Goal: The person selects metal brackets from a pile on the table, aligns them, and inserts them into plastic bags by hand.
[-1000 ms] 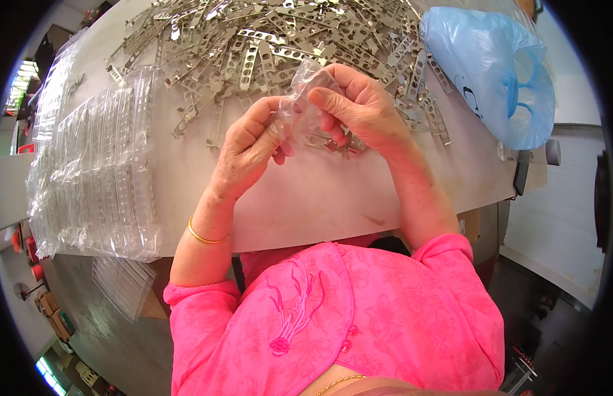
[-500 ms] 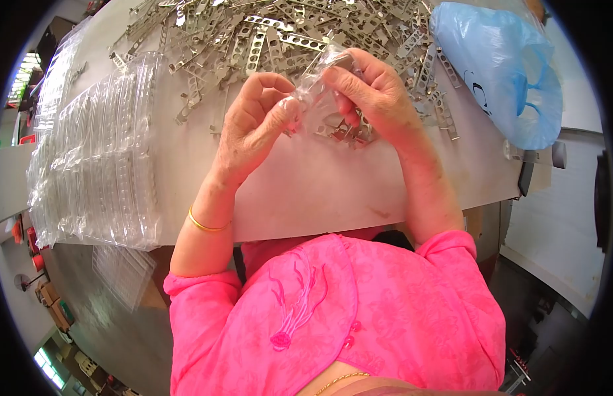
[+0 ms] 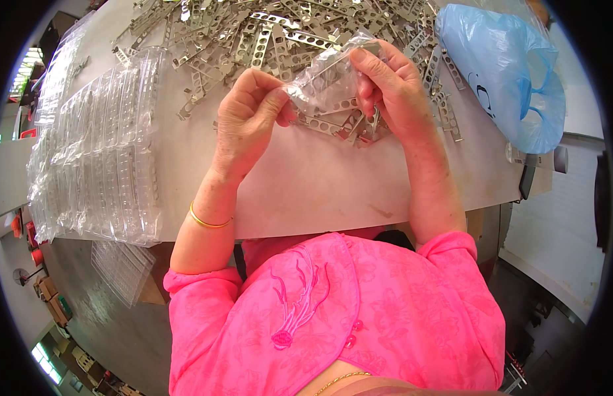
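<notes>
A crinkled clear plastic bag (image 3: 326, 82) is stretched between my two hands above the table. My left hand (image 3: 250, 122) pinches its left corner between thumb and fingertips. At the bag's upper right, my right hand (image 3: 395, 86) holds it with the thumb over the bent fingers. Whether anything lies inside the bag is hard to make out through the glare. Just beneath and behind it are flat metal strips with rows of round holes, one strip (image 3: 320, 124) showing below the bag. The large loose pile of metal strips (image 3: 260, 46) spreads beyond my hands.
Clear ridged plastic packs (image 3: 102, 152) lie in a row at the left of the pale table (image 3: 306, 211). A blue plastic bag (image 3: 491, 66) rests at the right. A dark flat object (image 3: 527, 181) is by the right edge. Ridged clear sheets (image 3: 124, 267) stand below the table's left side.
My hands have moved apart, the right one up and to the right. The clear bag, bunched up before, is now spread out between them, and more strips show beneath.
</notes>
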